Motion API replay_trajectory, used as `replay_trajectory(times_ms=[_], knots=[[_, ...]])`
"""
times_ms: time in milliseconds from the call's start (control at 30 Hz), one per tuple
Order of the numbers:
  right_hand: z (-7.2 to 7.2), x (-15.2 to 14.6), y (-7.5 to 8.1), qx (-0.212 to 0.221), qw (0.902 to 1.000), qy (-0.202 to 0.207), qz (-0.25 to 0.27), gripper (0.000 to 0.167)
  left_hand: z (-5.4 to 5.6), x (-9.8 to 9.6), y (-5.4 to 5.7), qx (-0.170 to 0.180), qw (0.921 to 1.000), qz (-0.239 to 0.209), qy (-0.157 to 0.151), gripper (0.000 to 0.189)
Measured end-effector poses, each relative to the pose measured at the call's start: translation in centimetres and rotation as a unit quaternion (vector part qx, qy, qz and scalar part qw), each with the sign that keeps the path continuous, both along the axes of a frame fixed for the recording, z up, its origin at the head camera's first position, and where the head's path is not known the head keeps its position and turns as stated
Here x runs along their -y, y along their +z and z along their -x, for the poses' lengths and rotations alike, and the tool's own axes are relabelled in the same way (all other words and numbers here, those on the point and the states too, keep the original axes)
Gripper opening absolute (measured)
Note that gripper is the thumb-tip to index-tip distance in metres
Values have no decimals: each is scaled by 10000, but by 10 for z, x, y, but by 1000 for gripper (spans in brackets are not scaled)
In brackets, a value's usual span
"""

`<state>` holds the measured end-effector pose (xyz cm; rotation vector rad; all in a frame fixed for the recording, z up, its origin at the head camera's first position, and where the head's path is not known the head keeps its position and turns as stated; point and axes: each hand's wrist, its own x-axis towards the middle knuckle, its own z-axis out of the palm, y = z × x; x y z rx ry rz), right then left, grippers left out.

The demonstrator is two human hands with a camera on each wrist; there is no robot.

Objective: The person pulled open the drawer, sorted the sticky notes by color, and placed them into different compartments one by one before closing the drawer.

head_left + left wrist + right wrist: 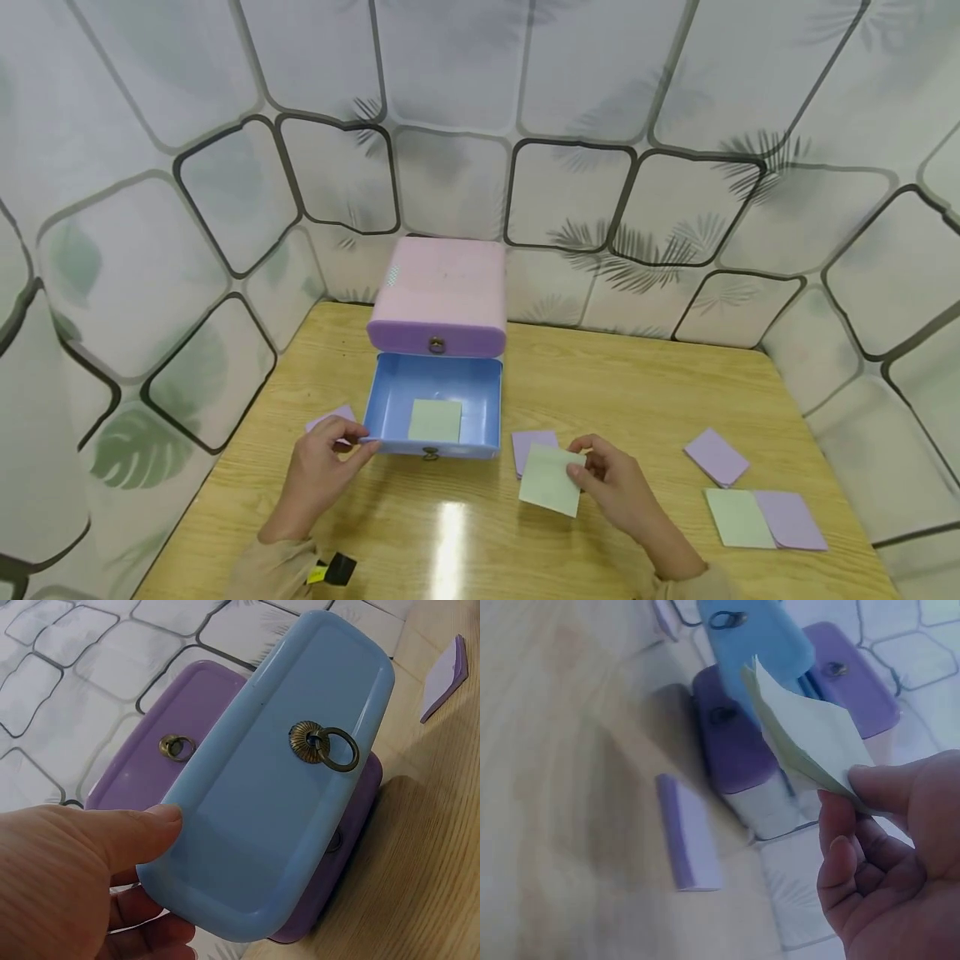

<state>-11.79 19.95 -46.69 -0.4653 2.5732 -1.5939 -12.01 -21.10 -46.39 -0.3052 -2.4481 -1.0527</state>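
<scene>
A small pink drawer chest (450, 279) with a purple upper drawer (476, 340) stands at the table's back. Its blue drawer (480, 392) is pulled out, and a light green sticky-note pad (435, 419) lies inside near the front. My left hand (318, 467) grips the drawer's front left corner, thumb on the blue front (247, 787) beside the brass ring pull (322, 746). Right of the drawer, my right hand (626, 496) pinches another green sticky-note pad (550, 483) between thumb and fingers. In the right wrist view this pad (810, 735) is raised above the table.
A purple pad (528, 440) lies partly behind the held green one. Another purple pad (343, 412) shows behind my left hand. At the right lie a purple pad (716, 457) and, side by side, a green pad (738, 518) and a purple pad (791, 521). Patterned curtains surround the wooden table (630, 383).
</scene>
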Motion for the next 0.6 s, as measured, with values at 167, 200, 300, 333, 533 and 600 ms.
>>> replay_trajectory(times_ms=[167,200,300,333,533,600], knots=[[8,2,19,-700,9975,-99,67,14,0,1,-2,0,10000,-68,-7,22],[10,2,22,-810,9966,-102,56,14,0,2,-2,7,10000,-80,-12,21],[17,4,27,-1076,9941,-90,26,14,-1,1,-3,37,9999,-145,-29,21],[19,6,29,-1139,9935,-79,30,14,-1,1,-4,60,9998,-173,-36,21],[26,24,54,-1422,9898,106,58,16,-1,1,-5,270,9990,-355,-6,20],[28,33,67,-1500,9885,195,85,15,0,1,-5,272,9990,-354,8,20]])
